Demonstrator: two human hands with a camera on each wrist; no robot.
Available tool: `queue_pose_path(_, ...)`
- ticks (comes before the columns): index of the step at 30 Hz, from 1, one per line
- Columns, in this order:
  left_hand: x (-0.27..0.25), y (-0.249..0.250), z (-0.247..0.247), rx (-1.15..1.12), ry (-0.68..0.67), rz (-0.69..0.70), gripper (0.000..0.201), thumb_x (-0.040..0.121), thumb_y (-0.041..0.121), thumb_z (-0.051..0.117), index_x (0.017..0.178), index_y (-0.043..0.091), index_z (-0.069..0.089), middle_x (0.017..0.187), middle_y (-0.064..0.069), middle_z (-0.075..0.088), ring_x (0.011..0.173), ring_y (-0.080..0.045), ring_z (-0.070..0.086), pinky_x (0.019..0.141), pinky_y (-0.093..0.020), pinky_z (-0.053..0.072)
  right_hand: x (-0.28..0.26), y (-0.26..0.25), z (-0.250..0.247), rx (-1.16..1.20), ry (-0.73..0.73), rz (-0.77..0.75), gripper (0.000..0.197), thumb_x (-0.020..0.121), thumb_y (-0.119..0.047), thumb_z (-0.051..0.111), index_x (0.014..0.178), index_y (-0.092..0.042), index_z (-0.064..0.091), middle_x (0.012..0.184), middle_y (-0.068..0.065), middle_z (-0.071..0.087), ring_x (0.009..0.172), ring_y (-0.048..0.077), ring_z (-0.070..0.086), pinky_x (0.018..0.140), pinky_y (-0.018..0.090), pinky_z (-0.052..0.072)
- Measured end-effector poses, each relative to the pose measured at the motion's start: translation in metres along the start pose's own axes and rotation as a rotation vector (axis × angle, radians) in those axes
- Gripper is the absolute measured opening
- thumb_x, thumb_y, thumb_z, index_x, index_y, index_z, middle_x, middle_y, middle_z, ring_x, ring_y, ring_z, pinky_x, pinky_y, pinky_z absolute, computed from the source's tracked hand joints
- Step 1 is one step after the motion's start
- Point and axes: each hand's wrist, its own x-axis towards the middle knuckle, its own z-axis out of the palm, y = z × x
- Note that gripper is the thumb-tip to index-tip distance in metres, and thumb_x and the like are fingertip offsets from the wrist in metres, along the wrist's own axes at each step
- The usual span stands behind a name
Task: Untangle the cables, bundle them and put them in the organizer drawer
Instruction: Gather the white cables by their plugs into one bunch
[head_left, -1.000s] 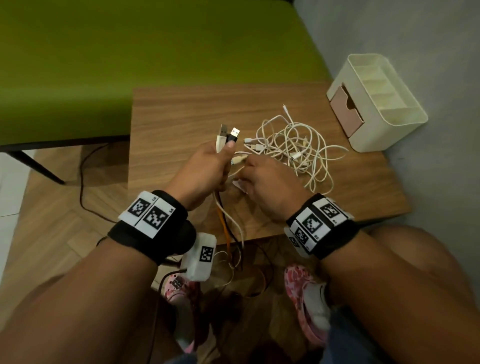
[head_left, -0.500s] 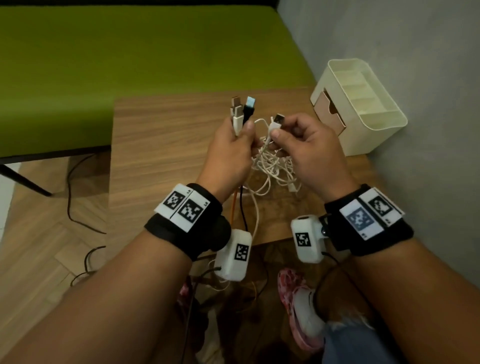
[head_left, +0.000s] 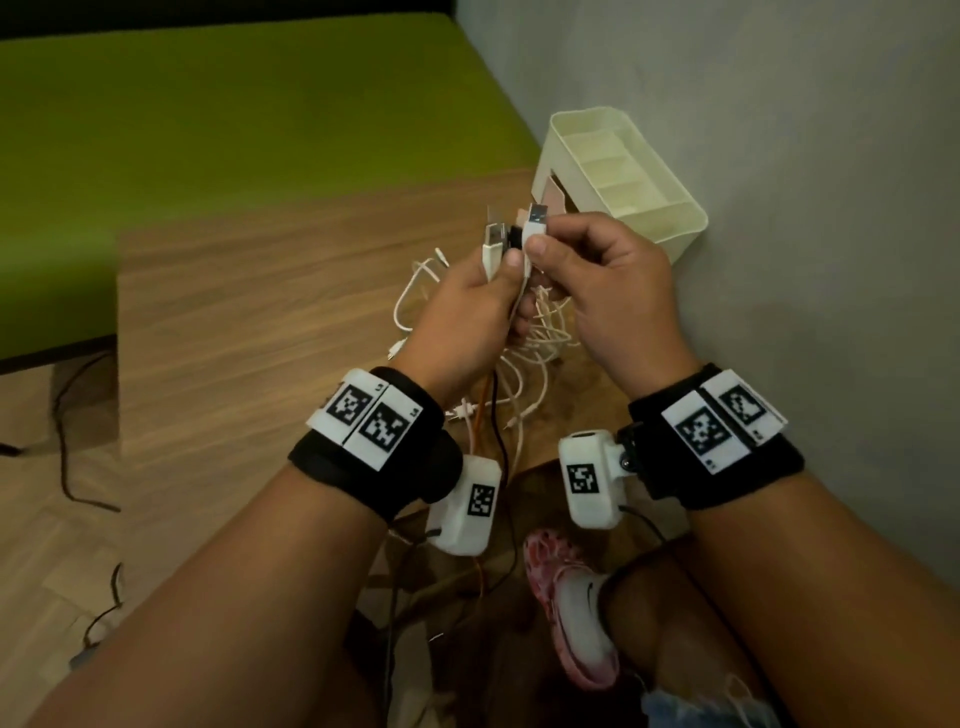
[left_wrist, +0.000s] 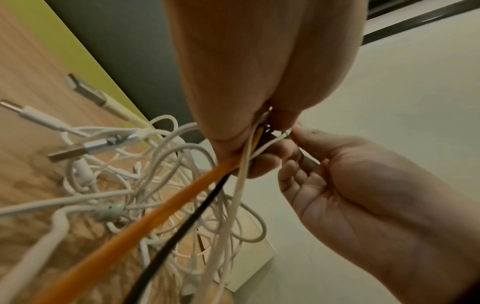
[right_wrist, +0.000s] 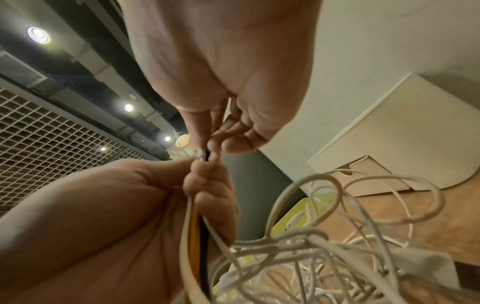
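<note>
White cable tangle (head_left: 524, 332) still knotted, hanging from both hands onto the surface (head_left: 249, 312) toward its right edge. Left hand (head_left: 462, 317) clenched round a bunch of plug ends: white, orange cable (left_wrist: 145, 218), black cable (left_wrist: 182, 222). Right hand (head_left: 602, 280) pinches a white USB plug (head_left: 535, 218) beside that bunch. Ends being gathered; untangling, bundling and stowing all left. Organizer (head_left: 623, 176) at the far right corner, drawer looks empty.

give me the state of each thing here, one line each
left hand: grips several plug ends upright
right hand: pinches a white USB plug
white tangled cable pile: knotted, on wooden table
cream plastic organizer: top compartments empty
pink organizer drawer: mostly hidden by plugs
</note>
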Motion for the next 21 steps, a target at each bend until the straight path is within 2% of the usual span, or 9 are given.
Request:
queue_pose_path(4, 0.008, 0.001, 0.004, -0.105, -0.018, 0.005, 0.030, 0.107, 0.022, 0.035, 0.083, 0.013, 0.049, 0.062, 0.001, 0.034, 0.053, -0.010, 0.032, 0.052, -0.025, 0.028, 0.009, 0.012, -0.007, 0.162, -0.037, 0.093, 0.011, 0.085, -0.013, 0.074, 0.092, -0.017, 0.067, 0.084, 0.004, 0.068, 0.077, 0.016, 0.065, 0.071, 0.030, 0.054)
queue_pose_path(6, 0.014, 0.002, 0.004, -0.195, -0.004, -0.001, 0.030, 0.107, 0.022, 0.035, 0.082, 0.012, 0.049, 0.057, 0.005, 0.037, 0.049, -0.008, 0.035, 0.051, -0.023, 0.030, 0.012, 0.019, -0.010, 0.343, -0.153, 0.241, 0.017, 0.080, -0.013, 0.069, 0.096, -0.009, 0.062, 0.087, 0.010, 0.066, 0.075, 0.018, 0.063, 0.068, 0.031, 0.054)
queue_pose_path(8, 0.019, 0.002, 0.001, -0.270, 0.005, -0.018, 0.030, 0.107, 0.023, 0.036, 0.083, 0.012, 0.049, 0.054, 0.007, 0.039, 0.048, -0.008, 0.037, 0.051, -0.024, 0.032, 0.015, 0.025, -0.013, 0.429, -0.284, 0.338, 0.022, 0.077, -0.007, 0.065, 0.098, -0.006, 0.060, 0.090, 0.015, 0.065, 0.079, 0.025, 0.066, 0.075, 0.035, 0.056)
queue_pose_path(10, 0.020, 0.002, -0.003, -0.326, 0.022, -0.035, 0.030, 0.107, 0.024, 0.036, 0.084, 0.011, 0.049, 0.056, 0.005, 0.037, 0.050, -0.009, 0.034, 0.051, -0.025, 0.032, 0.018, 0.032, -0.017, 0.289, -0.402, 0.352, 0.027, 0.076, -0.010, 0.068, 0.102, -0.009, 0.062, 0.098, 0.015, 0.068, 0.092, 0.031, 0.068, 0.087, 0.041, 0.054)
queue_pose_path(12, 0.019, 0.005, -0.009, -0.393, 0.021, -0.030, 0.028, 0.107, 0.026, 0.036, 0.085, 0.011, 0.048, 0.059, 0.005, 0.036, 0.052, -0.008, 0.033, 0.051, -0.023, 0.034, 0.017, 0.037, -0.021, -0.063, -0.540, 0.332, 0.023, 0.082, -0.026, 0.072, 0.104, -0.022, 0.067, 0.104, 0.000, 0.073, 0.100, 0.022, 0.069, 0.090, 0.040, 0.053)
queue_pose_path(14, 0.016, 0.010, -0.017, -0.509, -0.020, -0.007, 0.028, 0.107, 0.027, 0.035, 0.086, 0.012, 0.046, 0.061, 0.006, 0.035, 0.052, -0.007, 0.032, 0.052, -0.021, 0.034, 0.016, 0.037, -0.024, -0.509, -0.622, 0.265, 0.006, 0.090, -0.040, 0.067, 0.091, -0.035, 0.068, 0.090, -0.011, 0.070, 0.087, 0.009, 0.065, 0.078, 0.032, 0.050)
queue_pose_path(15, 0.014, 0.012, -0.022, -0.562, -0.040, 0.002, 0.028, 0.107, 0.029, 0.034, 0.086, 0.013, 0.046, 0.062, 0.006, 0.034, 0.053, -0.006, 0.031, 0.052, -0.020, 0.034, 0.016, 0.039, -0.025, -0.679, -0.633, 0.234, 0.011, 0.092, -0.043, 0.063, 0.084, -0.036, 0.066, 0.083, -0.012, 0.066, 0.080, 0.006, 0.061, 0.071, 0.029, 0.045)
queue_pose_path(18, 0.011, 0.012, -0.030, -0.588, -0.025, -0.002, 0.029, 0.106, 0.031, 0.034, 0.087, 0.014, 0.046, 0.063, 0.006, 0.033, 0.052, -0.006, 0.032, 0.053, -0.020, 0.035, 0.018, 0.042, -0.021, -0.787, -0.545, 0.218, 0.017, 0.093, -0.041, 0.063, 0.080, -0.030, 0.063, 0.079, -0.011, 0.062, 0.076, 0.007, 0.058, 0.061, 0.027, 0.038)
queue_pose_path(21, 0.011, 0.008, -0.030, -0.540, 0.037, -0.028, 0.028, 0.107, 0.031, 0.035, 0.088, 0.013, 0.046, 0.063, 0.006, 0.037, 0.053, -0.007, 0.036, 0.054, -0.021, 0.038, 0.014, 0.034, -0.016, -0.681, -0.342, 0.062, 0.007, 0.088, -0.027, 0.071, 0.086, -0.024, 0.064, 0.083, -0.011, 0.063, 0.079, 0.004, 0.059, 0.064, 0.023, 0.045)
